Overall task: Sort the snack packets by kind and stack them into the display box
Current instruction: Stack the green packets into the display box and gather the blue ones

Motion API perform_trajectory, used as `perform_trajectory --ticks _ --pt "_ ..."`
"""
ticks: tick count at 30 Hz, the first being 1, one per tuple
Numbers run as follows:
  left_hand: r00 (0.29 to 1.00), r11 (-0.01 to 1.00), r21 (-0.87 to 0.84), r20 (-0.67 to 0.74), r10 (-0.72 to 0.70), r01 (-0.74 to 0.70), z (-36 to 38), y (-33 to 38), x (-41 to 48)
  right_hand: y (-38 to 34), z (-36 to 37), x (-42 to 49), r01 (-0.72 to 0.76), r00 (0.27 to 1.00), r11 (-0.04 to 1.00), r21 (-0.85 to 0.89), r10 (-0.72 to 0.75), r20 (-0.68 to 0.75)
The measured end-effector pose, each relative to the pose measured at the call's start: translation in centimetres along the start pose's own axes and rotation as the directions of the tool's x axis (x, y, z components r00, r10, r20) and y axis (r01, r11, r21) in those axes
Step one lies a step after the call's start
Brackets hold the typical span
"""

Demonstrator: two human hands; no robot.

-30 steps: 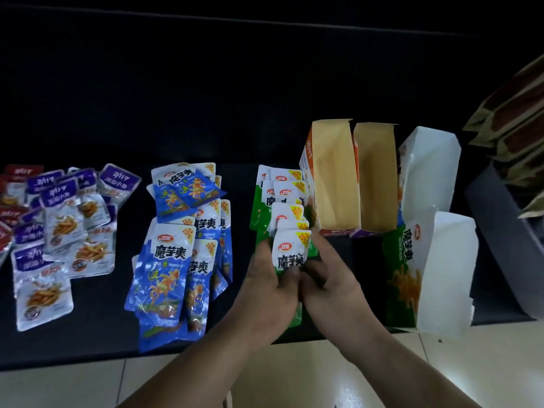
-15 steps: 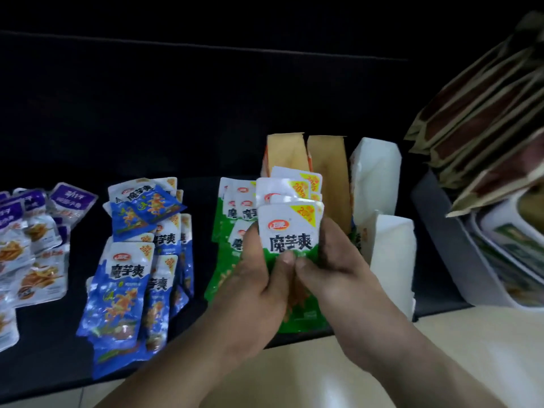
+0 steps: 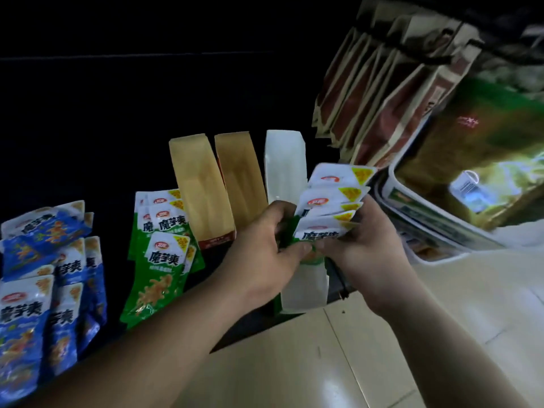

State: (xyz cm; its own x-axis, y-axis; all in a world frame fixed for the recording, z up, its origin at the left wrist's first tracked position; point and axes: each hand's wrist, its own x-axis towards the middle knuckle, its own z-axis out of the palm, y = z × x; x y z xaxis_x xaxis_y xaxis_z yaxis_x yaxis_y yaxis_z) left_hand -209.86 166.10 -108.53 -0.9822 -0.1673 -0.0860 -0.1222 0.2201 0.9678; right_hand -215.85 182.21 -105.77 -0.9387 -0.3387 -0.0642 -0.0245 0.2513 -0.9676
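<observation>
A: Hands: left hand (image 3: 265, 248) and right hand (image 3: 365, 254) nearly touching, both pinching the fanned green packets (image 3: 332, 207), tops tilted right
B: And the display box (image 3: 304, 287)?
A: Just beneath, between both hands, neither nearer; I'd judge a straight lowering

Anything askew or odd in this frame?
The green packets gripped between left hand and right hand are fanned, tops staggered, not squared. At far left one blue packet lies crosswise over the blue pile. No spill or tear visible.
</observation>
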Motion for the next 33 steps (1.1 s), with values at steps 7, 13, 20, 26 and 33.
perform_trajectory --ticks 7,13,20,26,33 --pt "0.956 0.9 0.423 -0.209 0.207 -0.102 0.6 -3.0 -0.7 3.6 1.0 -0.1 0.032 0.997 0.943 -0.331 -0.052 -0.051" --pt "0.967 0.945 0.315 -0.2 0.155 -0.087 0.8 -2.8 -0.3 5.1 1.1 0.2 0.182 0.952 0.745 -0.641 -0.297 -0.074" --pt "0.982 0.962 0.271 -0.17 0.087 -0.039 0.0 -2.2 0.3 4.2 0.4 0.5 -0.083 0.971 0.935 -0.346 -0.003 -0.239" --pt "0.993 0.979 0.2 -0.12 -0.014 0.038 0.5 -2.6 0.6 4.8 1.7 2.5 -0.247 0.928 0.926 -0.287 0.14 -0.346" --pt "0.991 0.997 0.054 -0.121 -0.052 0.059 0.2 -3.6 0.3 5.3 2.2 3.0 -0.271 0.9 0.931 -0.247 0.154 -0.408"
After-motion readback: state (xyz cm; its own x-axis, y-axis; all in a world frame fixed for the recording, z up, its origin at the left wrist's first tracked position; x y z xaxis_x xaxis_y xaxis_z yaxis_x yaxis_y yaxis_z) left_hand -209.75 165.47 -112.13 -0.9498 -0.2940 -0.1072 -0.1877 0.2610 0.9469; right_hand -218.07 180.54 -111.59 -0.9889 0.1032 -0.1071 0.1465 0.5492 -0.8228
